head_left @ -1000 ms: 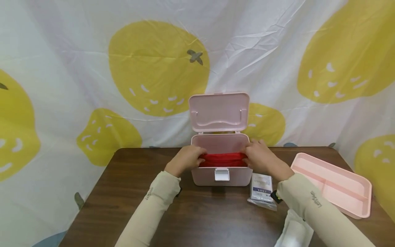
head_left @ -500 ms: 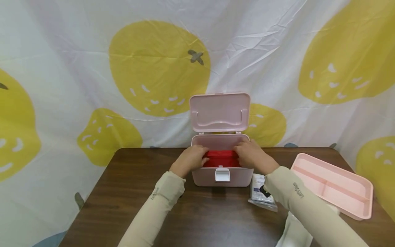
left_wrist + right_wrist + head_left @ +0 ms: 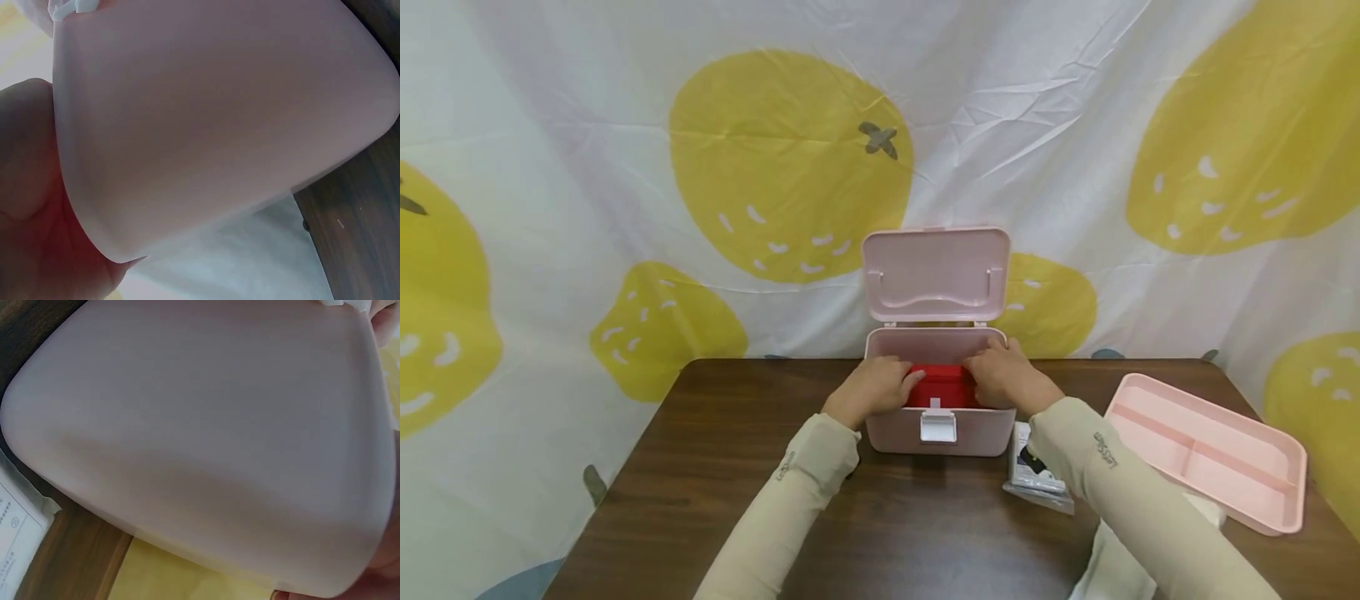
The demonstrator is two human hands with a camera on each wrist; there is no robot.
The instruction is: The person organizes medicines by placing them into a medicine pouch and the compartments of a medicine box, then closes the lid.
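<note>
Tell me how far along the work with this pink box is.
Looks done: the lid of the box is open and the red item sits inside. In hand: the left grip and right grip flank the red item; contact is partly hidden. Possibly left: the divided tray, printed packet and white package lie outside, so packing them and closing the lid may remain.

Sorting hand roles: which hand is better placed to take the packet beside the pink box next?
Right, probably: the right hand is at the end of the pink box nearest the packet; the left hand is opposite.
</note>
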